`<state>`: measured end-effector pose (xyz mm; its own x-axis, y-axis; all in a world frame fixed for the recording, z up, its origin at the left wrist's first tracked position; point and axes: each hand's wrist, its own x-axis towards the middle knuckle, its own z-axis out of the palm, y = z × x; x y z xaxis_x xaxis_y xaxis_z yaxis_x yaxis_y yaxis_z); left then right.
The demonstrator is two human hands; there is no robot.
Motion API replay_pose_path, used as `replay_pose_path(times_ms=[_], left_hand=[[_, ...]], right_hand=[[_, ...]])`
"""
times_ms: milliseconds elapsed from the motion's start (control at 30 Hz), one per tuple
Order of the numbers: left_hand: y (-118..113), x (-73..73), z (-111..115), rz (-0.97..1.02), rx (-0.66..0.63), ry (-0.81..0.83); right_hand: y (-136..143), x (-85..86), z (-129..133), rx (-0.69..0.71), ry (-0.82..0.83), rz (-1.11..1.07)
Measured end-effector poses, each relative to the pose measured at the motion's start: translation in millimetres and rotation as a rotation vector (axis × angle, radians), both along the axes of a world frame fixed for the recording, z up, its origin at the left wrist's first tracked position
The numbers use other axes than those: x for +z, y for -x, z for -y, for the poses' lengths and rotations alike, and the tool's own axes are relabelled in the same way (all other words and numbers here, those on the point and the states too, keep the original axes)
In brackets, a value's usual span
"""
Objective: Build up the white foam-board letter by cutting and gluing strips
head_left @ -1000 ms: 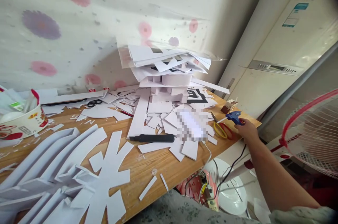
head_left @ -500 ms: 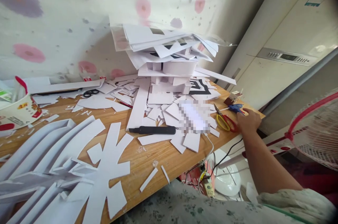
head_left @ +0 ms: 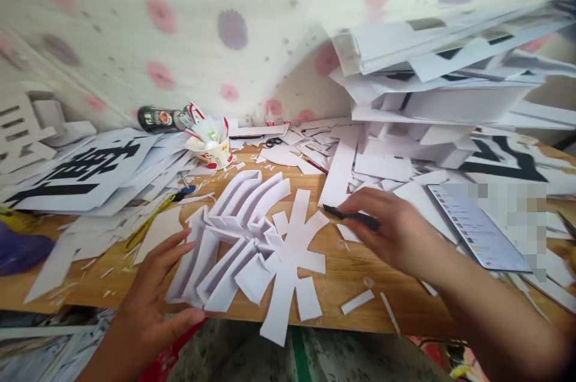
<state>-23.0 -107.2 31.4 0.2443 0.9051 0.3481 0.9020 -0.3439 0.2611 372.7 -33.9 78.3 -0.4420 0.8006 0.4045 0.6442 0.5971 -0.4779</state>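
My right hand [head_left: 396, 232] pinches a black utility knife [head_left: 362, 219] just above the table, its tip pointing left. Close to that tip lies a white foam-board character [head_left: 294, 244], flat on its right side and with raised upright strips on its left side. My left hand [head_left: 150, 304] is open, fingers spread around the left edge of this piece; whether the fingertips touch it I cannot tell. Two narrow white offcuts, one of them a short strip [head_left: 357, 301], rest near the front edge of the wooden table [head_left: 333, 286].
A phone [head_left: 481, 232] lies at the right, below a tall stack of white board shapes [head_left: 450, 100]. Farther back are a paper bucket [head_left: 211, 154] and a dark bottle [head_left: 157, 119]. Printed character sheets [head_left: 90, 166], yellow-handled scissors [head_left: 148, 223] and many scraps cover the left and rear.
The view has swung left. My right hand has left the blue-and-red tools at the table's right end and taken up the utility knife. My left hand has come into view.
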Motion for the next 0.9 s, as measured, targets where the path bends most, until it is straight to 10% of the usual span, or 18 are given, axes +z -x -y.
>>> replay_pose_path(times_ms=[167,433,633,900], left_hand=[[-22.6,-13.4,15.0,0.108,0.091,0.007],[-24.1,-9.4,4.4,0.098,0.050,-0.283],[15.3,-3.1,-27.7,-0.013,0.040,-0.169],[9.0,-28.6,-41.5,0.455,0.373,0.091]], right_hand=[[58.7,-10.6,-13.1,0.168,0.157,0.461],[55.2,-37.3,-20.1,0.179,0.232,0.452],[55.1,-33.1,-15.4,0.266,0.283,0.436],[49.6,-43.7,-25.7,0.122,0.274,0.394]])
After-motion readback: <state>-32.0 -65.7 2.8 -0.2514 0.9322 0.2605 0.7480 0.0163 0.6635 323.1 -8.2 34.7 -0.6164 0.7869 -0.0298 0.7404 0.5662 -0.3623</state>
